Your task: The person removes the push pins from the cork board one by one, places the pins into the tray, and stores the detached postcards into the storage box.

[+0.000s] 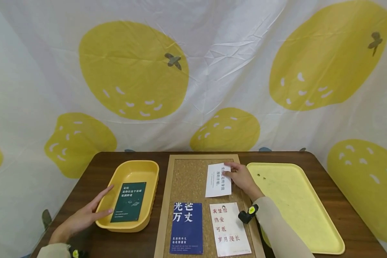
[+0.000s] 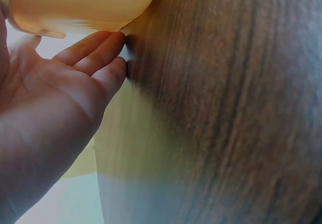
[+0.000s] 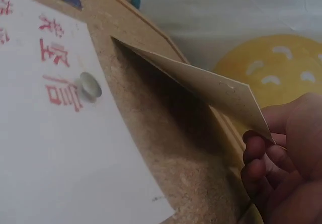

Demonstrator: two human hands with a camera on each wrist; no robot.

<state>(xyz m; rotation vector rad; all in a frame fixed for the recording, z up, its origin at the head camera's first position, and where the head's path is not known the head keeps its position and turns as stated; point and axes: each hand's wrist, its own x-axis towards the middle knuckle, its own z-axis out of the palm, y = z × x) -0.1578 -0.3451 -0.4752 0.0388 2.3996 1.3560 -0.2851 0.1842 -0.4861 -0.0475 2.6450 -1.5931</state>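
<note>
My right hand (image 1: 242,177) pinches a white card (image 1: 214,186) with dark printed characters by its edge, over the upper right of the corkboard (image 1: 187,172). In the right wrist view the card (image 3: 201,80) is tilted, its held side raised off the cork. Below it lies a white card with red characters (image 1: 227,233), with a round thumbtack (image 3: 91,85) near its top. A dark blue card (image 1: 187,233) lies to its left. My left hand (image 1: 84,215) rests at the yellow basket's (image 1: 153,172) left rim, fingers extended. A dark green card (image 1: 129,202) is inside that basket.
A pale yellow tray (image 1: 296,208) sits right of the corkboard, with a couple of small dark tacks (image 1: 261,176) near its upper left. All of it stands on a dark wooden table (image 1: 109,243). Behind hangs a lemon-print curtain (image 1: 213,89).
</note>
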